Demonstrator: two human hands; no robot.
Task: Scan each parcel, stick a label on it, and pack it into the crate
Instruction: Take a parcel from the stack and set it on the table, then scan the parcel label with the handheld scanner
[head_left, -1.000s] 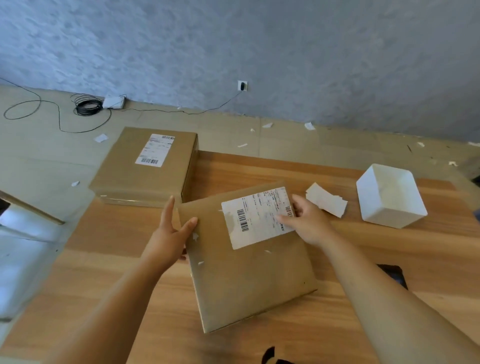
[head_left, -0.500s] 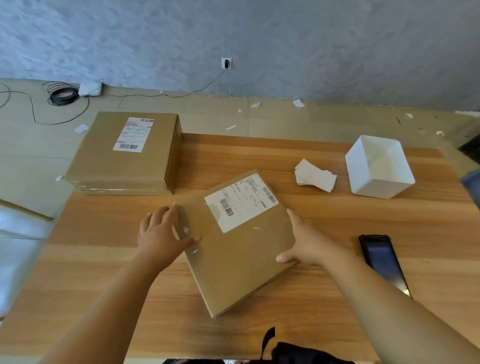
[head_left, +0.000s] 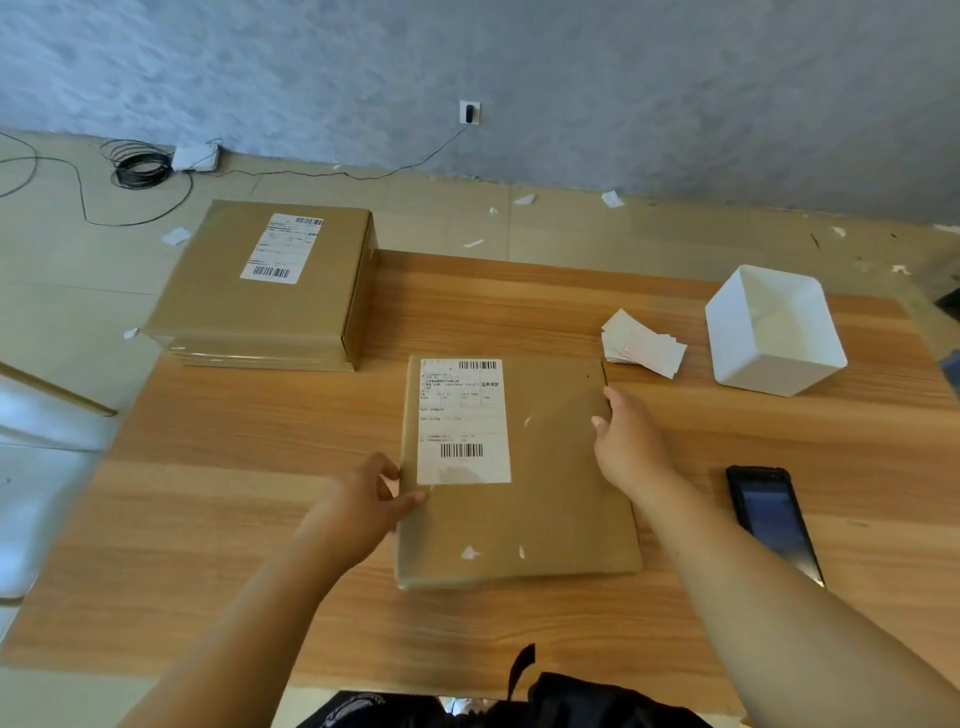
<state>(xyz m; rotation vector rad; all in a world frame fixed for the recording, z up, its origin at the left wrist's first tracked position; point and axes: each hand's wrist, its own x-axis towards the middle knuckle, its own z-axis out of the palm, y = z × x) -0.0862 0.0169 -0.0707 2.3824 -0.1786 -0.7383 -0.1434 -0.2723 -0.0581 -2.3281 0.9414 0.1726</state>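
Compared with half a second earlier, the parcel (head_left: 545, 493) is now lying square to the near edge of the table (head_left: 234, 519) instead of skewed, and the right hand (head_left: 623, 441) is sitting higher along its right edge. The table is filling the lower two thirds of the frame, and a stack of cartons (head_left: 260, 306) is occupying its upper-left corner. The parcel is lying flat at centre frame, long axis running away from the person, with its printed label (head_left: 462, 421) facing up on the left half. A white bin (head_left: 774, 332) is standing at the upper right, the handheld scanner (head_left: 774, 519) is lying at the right, and a pile of loose labels (head_left: 644, 348) is resting between bin and parcel. The scanner is lying apart from the parcel, its long axis roughly parallel to the parcel's, and the right hand is judged the nearer one for taking it. The left hand (head_left: 363, 499) is pinching the parcel's left edge, thumb on top and fingers curled beneath. The right hand is reaching forward with fingers extended, resting against the right edge and gripping nothing.
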